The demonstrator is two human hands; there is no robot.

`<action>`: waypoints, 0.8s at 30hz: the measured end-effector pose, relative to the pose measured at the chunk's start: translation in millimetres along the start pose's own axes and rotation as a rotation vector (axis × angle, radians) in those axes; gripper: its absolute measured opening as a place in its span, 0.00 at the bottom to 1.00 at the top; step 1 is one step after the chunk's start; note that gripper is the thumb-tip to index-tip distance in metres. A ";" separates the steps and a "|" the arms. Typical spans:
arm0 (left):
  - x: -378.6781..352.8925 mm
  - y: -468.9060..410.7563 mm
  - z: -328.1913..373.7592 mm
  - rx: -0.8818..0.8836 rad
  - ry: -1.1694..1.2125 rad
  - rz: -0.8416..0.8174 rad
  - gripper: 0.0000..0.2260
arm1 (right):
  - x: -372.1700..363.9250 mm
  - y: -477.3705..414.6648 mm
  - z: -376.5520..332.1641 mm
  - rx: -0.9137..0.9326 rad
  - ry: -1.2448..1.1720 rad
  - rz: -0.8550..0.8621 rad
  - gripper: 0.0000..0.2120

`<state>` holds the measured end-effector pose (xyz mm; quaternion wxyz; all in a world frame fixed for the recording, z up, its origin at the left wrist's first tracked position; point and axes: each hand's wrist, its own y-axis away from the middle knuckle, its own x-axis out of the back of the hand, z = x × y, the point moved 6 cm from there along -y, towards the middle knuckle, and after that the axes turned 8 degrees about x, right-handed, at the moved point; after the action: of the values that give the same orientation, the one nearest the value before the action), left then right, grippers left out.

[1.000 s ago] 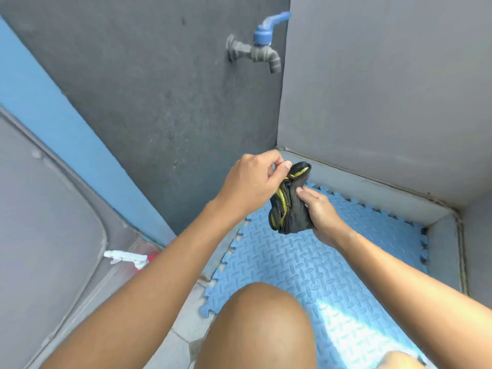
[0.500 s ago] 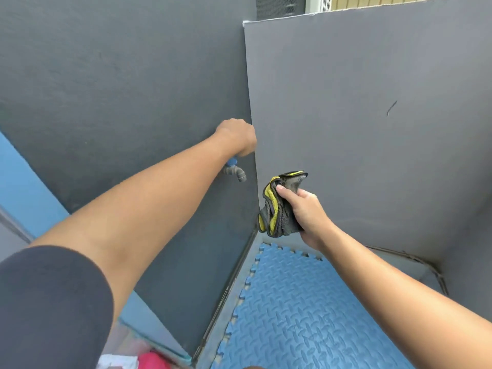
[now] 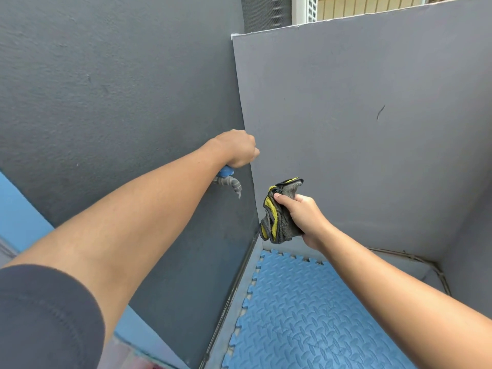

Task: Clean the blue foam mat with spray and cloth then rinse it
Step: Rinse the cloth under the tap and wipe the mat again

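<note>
While my right hand grips the bunched grey and yellow cloth, thumb pressed on top and fingers wrapped behind it, my left hand is no longer on the cloth at all. A second ago both hands were working the cloth low over the mat; now the left arm is stretched out to the dark wall and its fingers are curled tight over the blue handle of the tap. Half a second ago it was only arriving there; now it sits square on the handle.

At the spout I see a small pale streak hanging from the tip. I take it for the first water, though it is too small to be sure.

My right hand has carried the cloth up with it, and it now hangs just to the right of the spout and a little below, close but not under it. The blue foam mat lies flat on the floor in the corner beneath, its toothed edge near the foot of the wall, with nothing on it.

I judge that the wiping is behind me and the water step is beginning: the tap needs more turn, and the cloth must slide left to meet the stream.
</note>
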<state>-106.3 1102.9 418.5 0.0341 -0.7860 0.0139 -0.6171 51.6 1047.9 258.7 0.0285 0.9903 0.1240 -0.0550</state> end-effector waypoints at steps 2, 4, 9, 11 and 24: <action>0.9 0.3 2.8 -0.037 0.015 0.012 0.19 | -0.3 -1.5 0.4 -0.001 0.002 -0.001 0.16; 2.2 1.0 4.5 -0.065 0.028 0.029 0.20 | -1.4 -3.6 1.3 -0.004 0.005 -0.002 0.16; -0.3 -0.3 2.6 -0.069 0.077 0.045 0.21 | -8.6 -8.9 3.5 -0.026 -0.027 -0.008 0.18; -0.9 -0.4 1.7 -0.066 0.100 0.040 0.20 | -11.6 -9.1 2.7 -0.026 -0.033 -0.014 0.17; -2.3 3.7 -0.8 0.023 0.211 -0.061 0.18 | -9.0 -8.1 3.0 -0.051 -0.100 0.024 0.16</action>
<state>-107.6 1099.4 416.1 0.0228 -0.7164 -0.0134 -0.6972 40.6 1053.4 256.4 0.0605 0.9867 0.1117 -0.1010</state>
